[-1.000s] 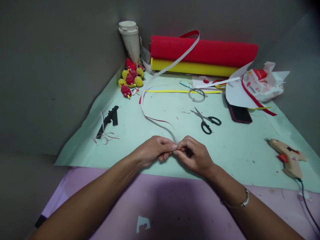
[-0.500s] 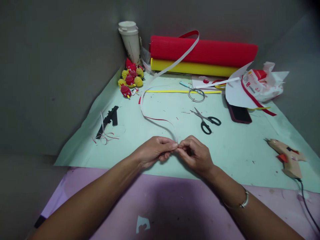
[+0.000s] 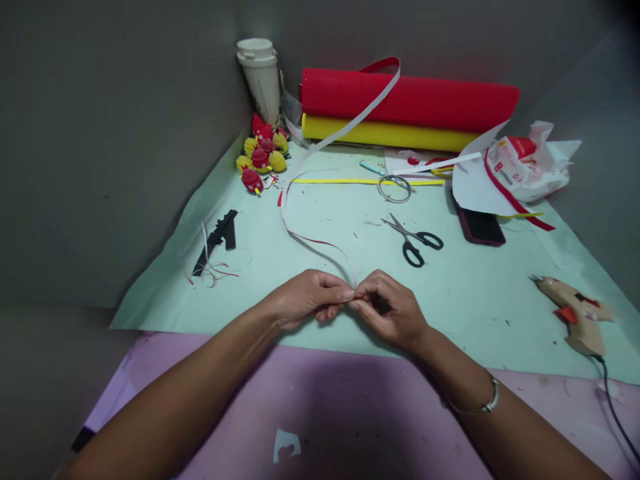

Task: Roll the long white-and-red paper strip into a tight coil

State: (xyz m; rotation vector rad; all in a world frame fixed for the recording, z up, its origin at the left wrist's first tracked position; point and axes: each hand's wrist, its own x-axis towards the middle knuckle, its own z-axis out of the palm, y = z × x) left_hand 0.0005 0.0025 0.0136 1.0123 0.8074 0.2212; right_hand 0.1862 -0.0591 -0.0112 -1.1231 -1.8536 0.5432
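A long narrow paper strip (image 3: pixel 345 131), white on one face and red on the other, loops over the rolls at the back and curls down the mat to my fingers. My left hand (image 3: pixel 316 297) pinches its near end between thumb and forefinger. Right against it, my right hand (image 3: pixel 389 307) pinches the same end, fingertips touching the left ones. The very tip of the strip is hidden by the fingers. Black-handled scissors (image 3: pixel 414 241) lie partly spread on the mat just beyond my right hand.
Red (image 3: pixel 410 100) and yellow (image 3: pixel 390 131) corrugated rolls lie at the back. A white cup (image 3: pixel 261 77) stands behind small red and yellow figures (image 3: pixel 260 159). Black scraps (image 3: pixel 216 243) lie left. A phone (image 3: pixel 480 225), tissue pack (image 3: pixel 525 167) and corded glue gun (image 3: pixel 575 313) are right.
Both hands keep their pinch on the paper strip with barely any movement. The whole view has shifted very slightly.
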